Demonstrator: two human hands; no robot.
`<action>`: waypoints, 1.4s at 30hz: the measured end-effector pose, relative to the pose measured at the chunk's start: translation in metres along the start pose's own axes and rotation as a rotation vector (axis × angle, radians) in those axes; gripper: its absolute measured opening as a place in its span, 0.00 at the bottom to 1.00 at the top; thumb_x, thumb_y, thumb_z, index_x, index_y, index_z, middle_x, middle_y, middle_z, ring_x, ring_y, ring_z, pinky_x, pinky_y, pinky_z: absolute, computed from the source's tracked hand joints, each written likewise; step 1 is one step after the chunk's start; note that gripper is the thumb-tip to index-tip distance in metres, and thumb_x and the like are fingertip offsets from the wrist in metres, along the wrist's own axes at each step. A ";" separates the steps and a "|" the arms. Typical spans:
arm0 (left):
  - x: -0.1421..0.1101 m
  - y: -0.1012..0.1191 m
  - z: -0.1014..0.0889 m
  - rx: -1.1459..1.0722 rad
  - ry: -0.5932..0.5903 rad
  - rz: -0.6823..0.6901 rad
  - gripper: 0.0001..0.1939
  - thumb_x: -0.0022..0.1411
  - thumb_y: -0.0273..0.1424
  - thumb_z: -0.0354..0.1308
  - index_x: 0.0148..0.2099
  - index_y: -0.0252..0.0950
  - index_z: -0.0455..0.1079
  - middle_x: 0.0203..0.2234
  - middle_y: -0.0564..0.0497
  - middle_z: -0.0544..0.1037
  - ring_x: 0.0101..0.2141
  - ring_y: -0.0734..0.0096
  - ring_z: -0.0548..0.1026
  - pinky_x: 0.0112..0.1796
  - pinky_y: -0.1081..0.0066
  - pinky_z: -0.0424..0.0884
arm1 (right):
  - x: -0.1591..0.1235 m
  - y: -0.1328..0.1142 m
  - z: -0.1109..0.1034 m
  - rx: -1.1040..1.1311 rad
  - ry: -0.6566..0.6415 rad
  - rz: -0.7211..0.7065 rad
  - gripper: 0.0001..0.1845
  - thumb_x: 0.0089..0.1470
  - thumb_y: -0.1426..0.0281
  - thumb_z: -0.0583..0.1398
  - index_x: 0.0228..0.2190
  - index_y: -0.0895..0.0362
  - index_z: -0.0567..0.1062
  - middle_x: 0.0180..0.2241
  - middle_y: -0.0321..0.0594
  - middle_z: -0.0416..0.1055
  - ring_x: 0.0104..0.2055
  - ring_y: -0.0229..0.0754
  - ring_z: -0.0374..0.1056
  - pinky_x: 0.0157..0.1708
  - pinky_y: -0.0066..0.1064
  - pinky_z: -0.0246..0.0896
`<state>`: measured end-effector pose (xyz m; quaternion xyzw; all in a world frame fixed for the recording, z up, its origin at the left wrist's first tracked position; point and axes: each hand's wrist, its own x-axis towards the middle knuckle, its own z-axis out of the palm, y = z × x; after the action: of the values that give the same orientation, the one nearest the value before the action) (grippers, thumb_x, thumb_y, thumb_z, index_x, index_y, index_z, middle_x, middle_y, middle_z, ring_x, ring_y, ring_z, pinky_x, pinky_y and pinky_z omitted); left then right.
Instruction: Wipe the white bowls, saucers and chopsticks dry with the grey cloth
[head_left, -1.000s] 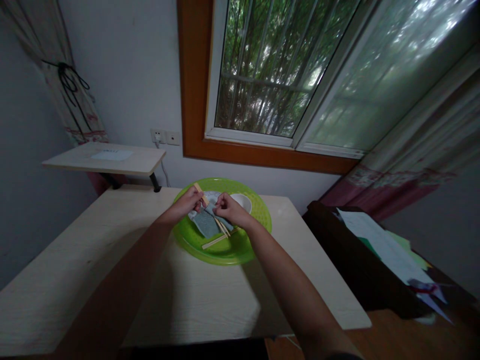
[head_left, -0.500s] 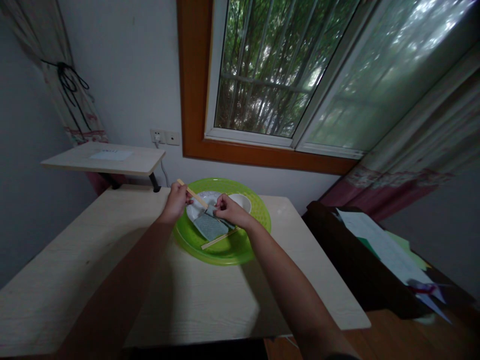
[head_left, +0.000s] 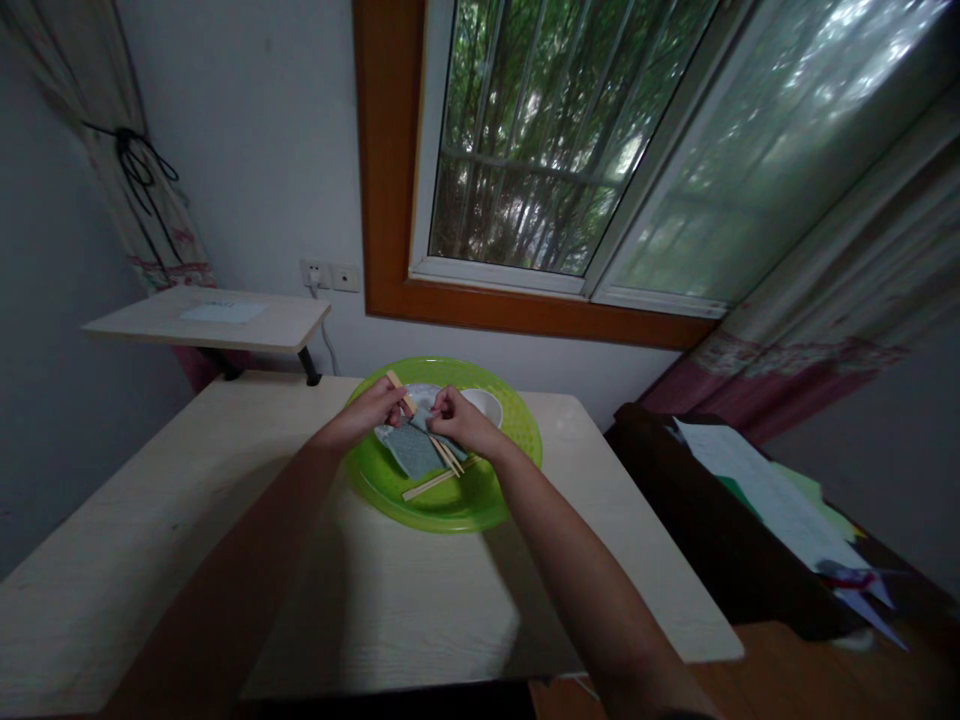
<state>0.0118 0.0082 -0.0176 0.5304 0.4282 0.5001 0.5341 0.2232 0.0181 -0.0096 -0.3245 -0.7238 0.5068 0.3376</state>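
A round green basin (head_left: 480, 500) sits on the pale wooden table (head_left: 150, 520). Inside it lie a white plate (head_left: 421, 393), a small white bowl (head_left: 487, 402) and a loose chopstick (head_left: 431, 483). My left hand (head_left: 373, 410) is closed on a pair of wooden chopsticks (head_left: 427, 432) that slant down to the right over the basin. My right hand (head_left: 454, 415) pinches a grey-blue cloth (head_left: 411, 450), which wraps against the chopsticks. The two hands are almost touching above the plate.
A small side table (head_left: 210, 318) with a paper on it stands at the back left, by a wall socket (head_left: 330, 272). A barred window (head_left: 525, 140) is ahead. A dark cabinet (head_left: 720, 520) with papers stands to the right of the table.
Half a second ago my left hand had drawn the chopsticks out to the left; now it has pushed them back through the cloth, as it was a second ago. The right hand stayed put.
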 end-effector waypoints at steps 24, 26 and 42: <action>-0.007 0.014 -0.003 -0.241 0.478 0.118 0.15 0.56 0.28 0.55 0.47 0.41 0.60 0.15 0.65 0.64 0.11 0.80 0.56 0.18 0.79 0.57 | 0.000 0.004 -0.001 0.009 -0.012 0.002 0.18 0.44 0.66 0.65 0.36 0.53 0.63 0.28 0.28 0.65 0.29 0.36 0.61 0.30 0.27 0.56; -0.008 0.013 -0.004 -0.245 0.449 0.130 0.15 0.56 0.29 0.55 0.47 0.41 0.61 0.14 0.65 0.64 0.10 0.80 0.54 0.17 0.78 0.57 | 0.000 0.004 -0.002 0.004 -0.013 0.000 0.18 0.44 0.67 0.64 0.36 0.53 0.64 0.28 0.28 0.65 0.29 0.36 0.61 0.30 0.27 0.56; -0.015 0.017 -0.001 -0.253 0.140 0.086 0.15 0.56 0.33 0.63 0.39 0.39 0.59 0.18 0.58 0.73 0.14 0.77 0.66 0.22 0.75 0.69 | 0.003 -0.001 -0.005 -0.183 0.176 -0.161 0.11 0.54 0.61 0.63 0.34 0.56 0.75 0.34 0.37 0.74 0.36 0.40 0.68 0.39 0.32 0.60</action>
<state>0.0077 -0.0077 -0.0016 0.4404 0.3747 0.6083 0.5436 0.2254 0.0231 -0.0065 -0.3379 -0.7584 0.3796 0.4082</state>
